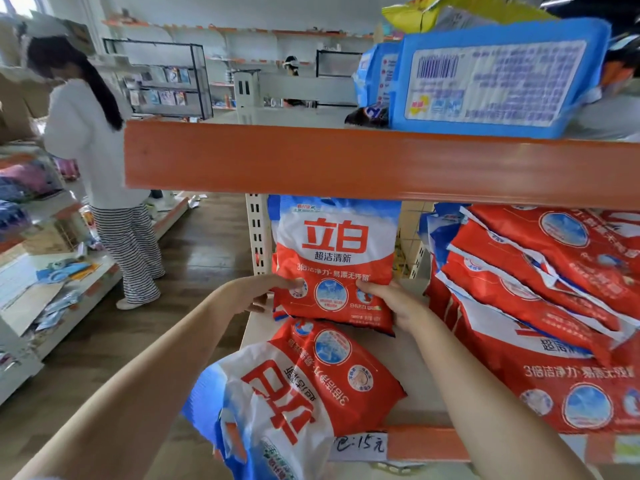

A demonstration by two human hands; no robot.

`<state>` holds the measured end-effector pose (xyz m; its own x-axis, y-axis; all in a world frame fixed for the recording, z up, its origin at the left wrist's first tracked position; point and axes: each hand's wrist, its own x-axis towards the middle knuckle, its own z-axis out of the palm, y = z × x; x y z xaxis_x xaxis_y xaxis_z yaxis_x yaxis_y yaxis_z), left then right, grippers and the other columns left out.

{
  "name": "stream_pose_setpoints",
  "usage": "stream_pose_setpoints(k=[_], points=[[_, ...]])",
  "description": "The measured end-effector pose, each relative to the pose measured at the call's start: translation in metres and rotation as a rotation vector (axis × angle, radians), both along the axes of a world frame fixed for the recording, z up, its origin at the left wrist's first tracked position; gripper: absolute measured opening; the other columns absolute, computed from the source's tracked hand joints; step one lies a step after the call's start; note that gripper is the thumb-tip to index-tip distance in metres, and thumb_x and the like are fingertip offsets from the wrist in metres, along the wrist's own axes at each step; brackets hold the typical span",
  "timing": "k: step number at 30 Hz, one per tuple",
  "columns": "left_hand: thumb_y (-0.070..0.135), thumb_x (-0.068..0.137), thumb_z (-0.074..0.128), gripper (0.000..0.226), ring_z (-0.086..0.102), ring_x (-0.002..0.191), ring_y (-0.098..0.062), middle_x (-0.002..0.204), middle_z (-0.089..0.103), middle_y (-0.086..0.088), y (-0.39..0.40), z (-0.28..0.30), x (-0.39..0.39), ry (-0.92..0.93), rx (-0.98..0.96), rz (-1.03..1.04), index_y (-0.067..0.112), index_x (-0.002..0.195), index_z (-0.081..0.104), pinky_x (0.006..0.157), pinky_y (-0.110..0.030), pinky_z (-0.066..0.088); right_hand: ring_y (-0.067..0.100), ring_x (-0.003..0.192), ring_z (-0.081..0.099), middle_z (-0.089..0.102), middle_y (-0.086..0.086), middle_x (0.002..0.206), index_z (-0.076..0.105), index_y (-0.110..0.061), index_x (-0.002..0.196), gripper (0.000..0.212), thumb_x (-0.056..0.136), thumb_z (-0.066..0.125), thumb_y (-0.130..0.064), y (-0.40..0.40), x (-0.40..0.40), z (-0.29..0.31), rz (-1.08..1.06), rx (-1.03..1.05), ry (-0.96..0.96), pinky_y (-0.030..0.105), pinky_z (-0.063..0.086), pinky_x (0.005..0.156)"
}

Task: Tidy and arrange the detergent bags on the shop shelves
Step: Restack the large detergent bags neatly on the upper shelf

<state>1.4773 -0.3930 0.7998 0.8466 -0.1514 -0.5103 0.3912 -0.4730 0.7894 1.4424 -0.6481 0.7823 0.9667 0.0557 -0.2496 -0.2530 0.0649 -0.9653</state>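
Wood-plank floor (207, 244). White shop shelving w/ orange edge strips (242, 29) along back wall; black wire rack (166, 81) at rear; cluttered low shelf unit (52, 282) left. Even daylight.

An upright red-and-white detergent bag (335, 259) was stood at the shelf's left end, label facing forward. A second bag (294, 393) was laid flat in front of it, overhanging the shelf edge. A slumped stack of like bags (540, 306) was seen to the right. Blue bags (498, 77) were placed on the upper shelf.
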Motion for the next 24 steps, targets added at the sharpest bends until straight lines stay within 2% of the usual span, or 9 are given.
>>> stream_pose_setpoints(k=[2,4,6,13,16,18,20,22,24], points=[[0.05,0.074,0.072,0.048,0.061,0.104,-0.024,0.114,0.064,-0.008,-0.007,0.0,-0.003,-0.031,-0.15,0.143,0.018,0.105,0.054,0.095,-0.037,0.048,0.023,0.085,0.068,0.069,0.01,0.104,0.058,-0.018,0.112,0.035,0.079,0.071,-0.01,0.002,0.001,-0.002,-0.038,0.066,0.034,0.032,0.055,0.062],[0.046,0.075,0.073,0.052,0.065,0.099,-0.024,0.107,0.068,-0.009,-0.01,-0.002,-0.003,0.0,-0.278,0.193,0.014,0.111,0.054,0.088,-0.036,0.051,0.026,0.085,0.068,0.07,0.012,0.1,0.061,-0.014,0.109,0.034,0.078,0.072,-0.007,0.003,-0.001,0.001,-0.051,0.092,0.067,0.035,0.055,0.065],[0.042,0.072,0.076,0.059,0.067,0.1,-0.026,0.106,0.071,-0.009,-0.014,-0.003,-0.007,0.016,-0.415,0.177,0.011,0.117,0.056,0.092,-0.039,0.051,0.027,0.086,0.068,0.07,0.012,0.098,0.062,-0.011,0.109,0.036,0.075,0.073,-0.005,0.001,-0.003,0.002,-0.059,0.095,0.093,0.038,0.055,0.071],[0.029,0.063,0.084,0.076,0.065,0.106,-0.03,0.116,0.068,-0.01,-0.029,-0.008,-0.012,-0.097,-0.556,0.104,0.02,0.129,0.048,0.099,-0.047,0.047,0.025,0.079,0.07,0.072,0.008,0.093,0.065,-0.015,0.099,0.033,0.071,0.075,0.0,-0.01,-0.02,0.007,-0.18,0.049,-0.037,0.034,0.056,0.065],[0.05,0.057,0.083,0.088,0.064,0.105,-0.022,0.118,0.066,-0.002,-0.037,-0.007,-0.01,-0.146,-0.385,0.087,0.026,0.132,0.045,0.098,-0.041,0.045,0.024,0.083,0.07,0.072,0.008,0.101,0.065,-0.016,0.105,0.037,0.072,0.077,-0.004,-0.021,-0.012,0.011,-0.244,-0.021,-0.15,0.031,0.056,0.064],[0.072,0.049,0.076,0.103,0.063,0.106,-0.019,0.122,0.063,-0.001,-0.041,-0.011,-0.002,-0.219,-0.148,0.09,0.024,0.135,0.044,0.095,-0.039,0.048,0.025,0.096,0.067,0.067,0.009,0.115,0.059,-0.013,0.117,0.045,0.076,0.077,-0.013,-0.023,-0.006,0.006,-0.309,-0.226,-0.159,0.031,0.054,0.076],[0.079,0.047,0.071,0.107,0.06,0.109,-0.02,0.126,0.06,0.0,-0.042,-0.007,-0.002,-0.267,0.034,0.054,0.021,0.134,0.045,0.092,-0.038,0.051,0.026,0.11,0.06,0.06,0.009,0.126,0.05,-0.011,0.128,0.06,0.077,0.077,-0.026,-0.021,-0.005,-0.003,-0.344,-0.452,-0.109,0.032,0.048,0.09],[0.06,0.063,0.077,0.092,0.056,0.111,-0.019,0.127,0.056,0.002,-0.045,0.006,-0.018,-0.241,0.15,-0.076,0.02,0.137,0.039,0.08,-0.027,0.053,0.025,0.12,0.052,0.053,0.008,0.132,0.038,-0.013,0.136,0.081,0.071,0.081,-0.037,-0.02,-0.01,-0.008,-0.277,-0.515,-0.035,0.036,0.044,0.1],[0.03,0.072,0.081,0.091,0.052,0.117,-0.019,0.134,0.052,-0.002,-0.049,0.007,-0.023,-0.209,0.181,-0.14,0.015,0.144,0.028,0.082,-0.024,0.049,0.021,0.12,0.049,0.051,0.006,0.132,0.031,-0.015,0.137,0.091,0.066,0.085,-0.031,-0.02,-0.017,-0.008,-0.215,-0.516,-0.019,0.037,0.042,0.102]])
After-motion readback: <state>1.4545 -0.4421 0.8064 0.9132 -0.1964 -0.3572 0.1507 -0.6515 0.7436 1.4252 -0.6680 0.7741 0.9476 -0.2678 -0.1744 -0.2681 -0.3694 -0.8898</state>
